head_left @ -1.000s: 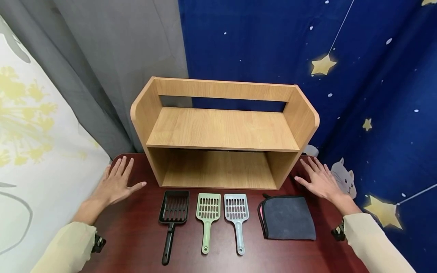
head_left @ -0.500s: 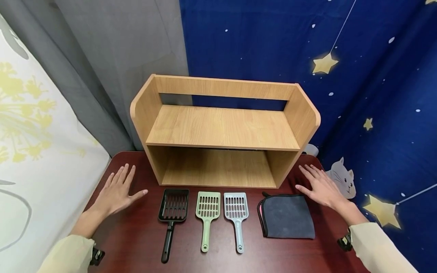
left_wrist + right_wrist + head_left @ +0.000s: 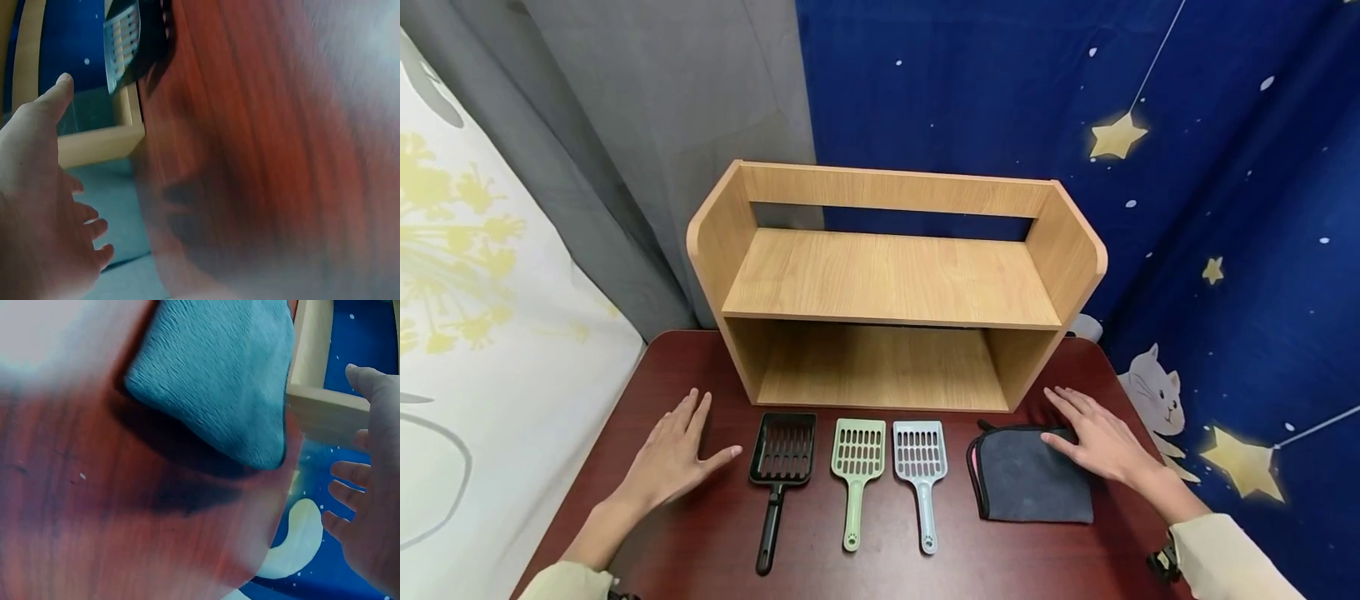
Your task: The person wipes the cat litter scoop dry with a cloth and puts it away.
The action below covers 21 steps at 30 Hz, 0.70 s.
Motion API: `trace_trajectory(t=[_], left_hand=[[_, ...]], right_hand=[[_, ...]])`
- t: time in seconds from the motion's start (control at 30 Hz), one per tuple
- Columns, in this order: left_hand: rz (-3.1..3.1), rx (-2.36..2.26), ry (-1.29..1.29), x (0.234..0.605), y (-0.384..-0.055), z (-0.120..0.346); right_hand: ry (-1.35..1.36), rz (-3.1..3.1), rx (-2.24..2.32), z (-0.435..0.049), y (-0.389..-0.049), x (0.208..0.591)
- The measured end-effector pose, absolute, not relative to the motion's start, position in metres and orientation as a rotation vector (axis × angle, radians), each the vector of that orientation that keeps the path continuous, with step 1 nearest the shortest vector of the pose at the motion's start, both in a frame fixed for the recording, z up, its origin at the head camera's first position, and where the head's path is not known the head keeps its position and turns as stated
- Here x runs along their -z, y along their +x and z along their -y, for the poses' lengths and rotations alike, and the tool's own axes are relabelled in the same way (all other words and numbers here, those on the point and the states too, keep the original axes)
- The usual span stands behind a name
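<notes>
The left hand is spread, fingers extended and thumb apart, holding nothing; it is positioned above the tabletop, left of the black scoop. The right hand is likewise extended and holds nothing, its thumb above the folded grey cloth without contact. The green scoop and pale blue scoop lie between the black scoop and the cloth, in front of the wooden shelf.

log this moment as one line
left hand: empty, beside black scoop | right hand: empty, near folded grey cloth | green scoop, pale blue scoop: on table
</notes>
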State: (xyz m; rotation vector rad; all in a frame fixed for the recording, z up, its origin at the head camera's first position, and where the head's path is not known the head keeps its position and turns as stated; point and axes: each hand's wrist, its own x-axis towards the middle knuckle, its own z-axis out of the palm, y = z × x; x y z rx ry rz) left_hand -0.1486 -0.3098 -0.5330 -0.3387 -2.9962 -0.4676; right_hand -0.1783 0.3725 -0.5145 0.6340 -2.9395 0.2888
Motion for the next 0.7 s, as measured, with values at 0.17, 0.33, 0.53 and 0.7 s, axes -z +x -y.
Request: trace_trajectory(t=[0.17, 0.33, 0.53, 0.7], left_hand=[[3.008, 0.551, -0.295, 0.535, -0.138, 0.290], [3.006, 0.616, -0.232, 0.536, -0.128, 0.270], [3.044, 0.711, -0.124, 0.544, -0.113, 0.247], [3.065, 0.800, -0.037, 0.548, -0.103, 0.229]], right_hand=[[0.654, 2.933, -0.304, -0.365, -0.169, 0.521], [0.689, 2.924, -0.324, -0.353, -0.164, 0.533], [0.739, 2.889, -0.407, -0.334, -0.166, 0.545], [0.773, 2.896, -0.467, -0.326, -0.170, 0.552]])
